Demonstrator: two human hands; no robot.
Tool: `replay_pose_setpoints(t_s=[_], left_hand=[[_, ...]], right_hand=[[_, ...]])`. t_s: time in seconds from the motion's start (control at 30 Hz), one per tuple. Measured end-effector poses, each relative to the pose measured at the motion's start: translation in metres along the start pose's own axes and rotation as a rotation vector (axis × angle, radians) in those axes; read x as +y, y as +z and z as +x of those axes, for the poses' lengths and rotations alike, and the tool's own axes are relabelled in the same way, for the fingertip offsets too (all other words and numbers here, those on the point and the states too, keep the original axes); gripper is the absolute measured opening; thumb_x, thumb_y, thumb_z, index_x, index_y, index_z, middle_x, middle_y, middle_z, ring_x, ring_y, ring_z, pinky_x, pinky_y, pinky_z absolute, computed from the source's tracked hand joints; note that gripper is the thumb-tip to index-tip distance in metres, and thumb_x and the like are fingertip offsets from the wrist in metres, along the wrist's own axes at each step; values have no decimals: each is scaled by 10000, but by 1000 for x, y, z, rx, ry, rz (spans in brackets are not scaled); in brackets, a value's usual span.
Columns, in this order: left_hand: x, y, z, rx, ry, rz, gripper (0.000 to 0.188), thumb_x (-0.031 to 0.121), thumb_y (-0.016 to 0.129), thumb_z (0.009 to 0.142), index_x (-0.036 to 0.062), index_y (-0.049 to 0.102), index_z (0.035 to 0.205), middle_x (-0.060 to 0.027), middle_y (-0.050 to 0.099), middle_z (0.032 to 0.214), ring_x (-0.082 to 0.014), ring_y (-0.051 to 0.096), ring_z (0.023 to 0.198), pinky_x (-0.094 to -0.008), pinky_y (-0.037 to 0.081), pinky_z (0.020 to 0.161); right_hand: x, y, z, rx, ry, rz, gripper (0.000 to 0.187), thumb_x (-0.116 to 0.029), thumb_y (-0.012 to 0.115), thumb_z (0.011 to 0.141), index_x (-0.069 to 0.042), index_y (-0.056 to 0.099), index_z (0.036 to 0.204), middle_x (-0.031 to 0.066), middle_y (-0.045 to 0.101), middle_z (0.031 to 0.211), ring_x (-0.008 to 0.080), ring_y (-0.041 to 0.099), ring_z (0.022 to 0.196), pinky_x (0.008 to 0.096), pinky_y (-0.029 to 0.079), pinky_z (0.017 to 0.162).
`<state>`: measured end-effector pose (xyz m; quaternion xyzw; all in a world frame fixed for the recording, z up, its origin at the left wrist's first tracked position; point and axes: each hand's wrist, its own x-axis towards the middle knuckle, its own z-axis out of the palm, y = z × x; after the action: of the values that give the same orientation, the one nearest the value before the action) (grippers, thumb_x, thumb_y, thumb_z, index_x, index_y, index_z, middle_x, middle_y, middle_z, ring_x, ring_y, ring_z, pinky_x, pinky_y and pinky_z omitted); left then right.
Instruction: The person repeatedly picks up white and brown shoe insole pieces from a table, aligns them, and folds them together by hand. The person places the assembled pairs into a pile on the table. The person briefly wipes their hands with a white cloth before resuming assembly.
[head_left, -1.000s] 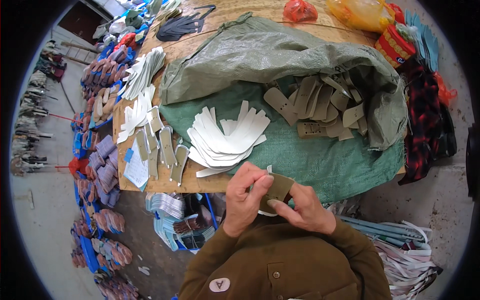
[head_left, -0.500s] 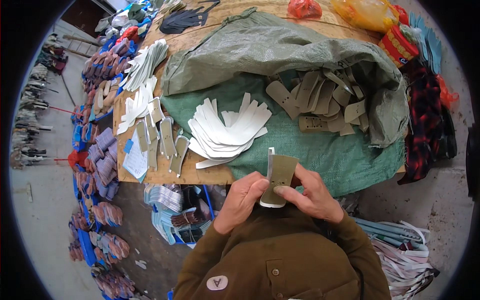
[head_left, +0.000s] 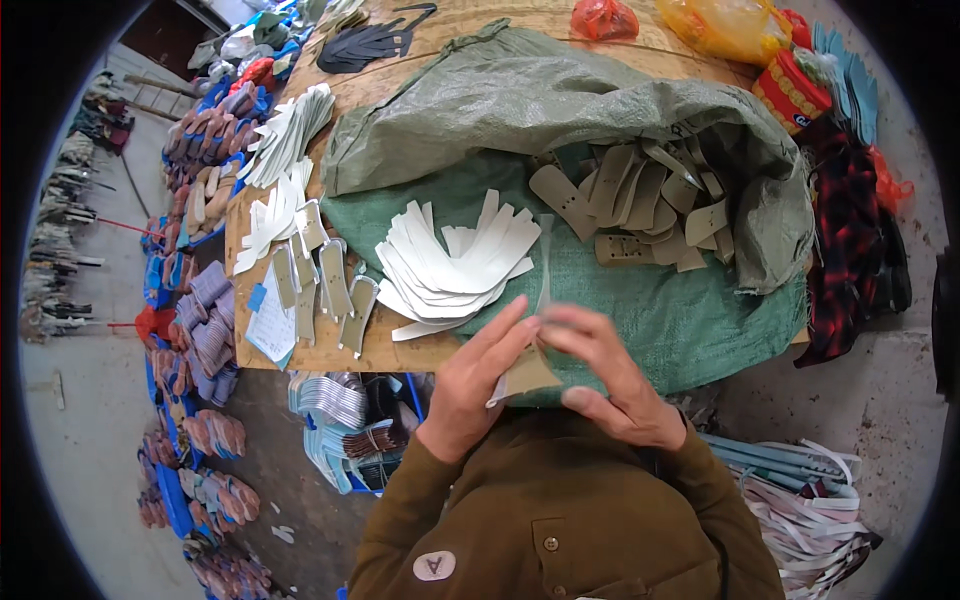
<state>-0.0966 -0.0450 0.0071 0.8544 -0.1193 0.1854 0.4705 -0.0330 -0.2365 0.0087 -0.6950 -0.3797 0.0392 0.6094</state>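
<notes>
Close to my body, my left hand is closed around a curved olive-tan panel with a white edge along its lower left side. A pale strip, blurred by motion, stands up from the panel's far end. My right hand has its fingers stretched out and its thumb apart; the blurred fingertips reach the strip's base beside my left fingers. Whether they touch it, I cannot tell. A fanned stack of white curved strips lies just beyond on the green sack. Loose olive-tan panels spill from the sack at right.
The grey-green woven sack spreads over the wooden table. At left lie several white-edged panels, more white strips and a paper sheet. Bundled pieces sit below the table edge. Plastic bags lie far right.
The panel has tipped and turned in my left hand, and its pale strip now extends farther away from me. My right thumb has come off the panel and the right fingers have straightened.
</notes>
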Motion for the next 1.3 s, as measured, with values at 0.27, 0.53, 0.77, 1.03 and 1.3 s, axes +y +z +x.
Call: replay_pose_setpoints(t_s=[0.27,0.53,0.77,1.03,1.3], left_hand=[[-15,16,-22,85,130,-68,292,-44,654,808,12,528,1064,-284,578,1260,-370,666,1033,-391,574,806],[-13,21,-26,94,12,100,325,-33,660,770,31,524,1058,-226,585,1217,-375,653,955,-384,563,763],[-27,39,-27,123,-19,130,353,-57,637,760,27,511,1079,-224,579,1230,-379,644,986,-395,561,780],[-33,45,-26,112,28,171,370,-88,622,755,-2,499,1093,-260,549,1286,-418,629,1044,-418,556,827],[-32,52,-19,177,31,290,277,-36,662,737,11,501,958,-206,588,1252,-347,659,922,-377,562,724]], right_hand=[[22,6,16,-87,675,630,238,-155,587,972,27,656,1109,48,681,976,94,602,916,246,475,830],[21,23,5,130,383,82,141,-89,603,945,32,671,973,113,690,806,105,623,667,268,493,596],[17,26,0,185,297,41,135,-44,575,951,28,672,1012,121,710,860,151,676,727,273,516,652],[6,21,-3,214,372,141,186,-61,538,966,28,677,1050,89,723,909,81,613,714,238,485,637],[-6,16,-7,255,463,248,224,-59,496,978,24,673,1086,67,722,1000,64,578,766,222,463,685]])
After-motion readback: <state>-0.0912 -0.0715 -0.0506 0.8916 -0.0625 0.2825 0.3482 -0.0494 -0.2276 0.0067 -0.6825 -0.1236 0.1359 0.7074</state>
